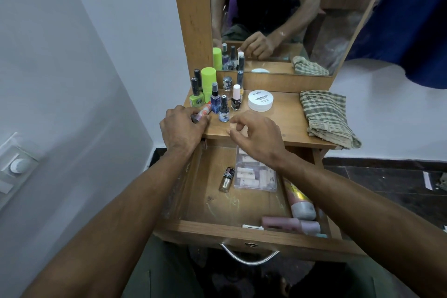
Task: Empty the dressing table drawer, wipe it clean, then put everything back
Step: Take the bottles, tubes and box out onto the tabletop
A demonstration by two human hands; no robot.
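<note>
Drawer (217, 203) holds my glitter bottle (227, 179), clear case (256, 174) and pink tubes (300, 203); left hand (181, 126) grasps a small tube (203, 112), right hand (256, 135) fingers released.

Head camera looking forward and down over the desk

The single wide-angle view is sitting at the person's head, facing forward and tilting down onto the desk (285, 126) and the open drawer (217, 230) under its near edge, close enough that both forearms are filling the lower frame. The mirror (278, 7) along the far edge is facing back toward the camera, showing the person's torso.
</note>
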